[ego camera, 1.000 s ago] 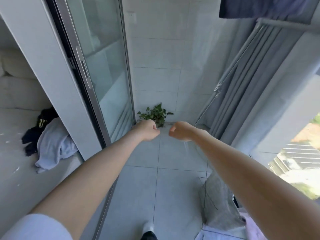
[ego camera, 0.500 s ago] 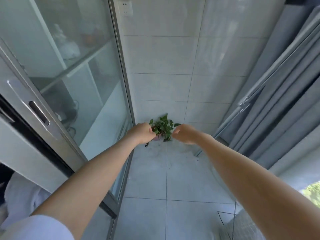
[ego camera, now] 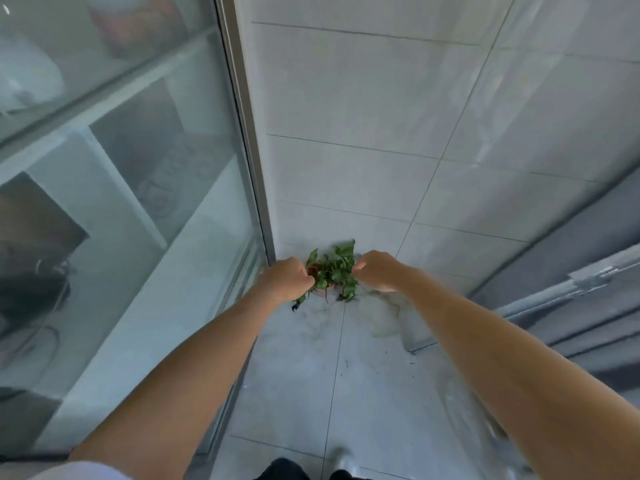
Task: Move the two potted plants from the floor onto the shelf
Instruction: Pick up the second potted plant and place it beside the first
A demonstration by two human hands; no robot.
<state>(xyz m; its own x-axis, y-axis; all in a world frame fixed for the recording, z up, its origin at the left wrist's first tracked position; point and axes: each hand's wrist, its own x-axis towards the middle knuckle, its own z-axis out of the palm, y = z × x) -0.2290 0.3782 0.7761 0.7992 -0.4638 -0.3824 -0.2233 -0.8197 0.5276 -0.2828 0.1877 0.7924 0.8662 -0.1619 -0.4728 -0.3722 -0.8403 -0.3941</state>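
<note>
We can read no text, label, brand, number or sign anywhere in view.
</note>
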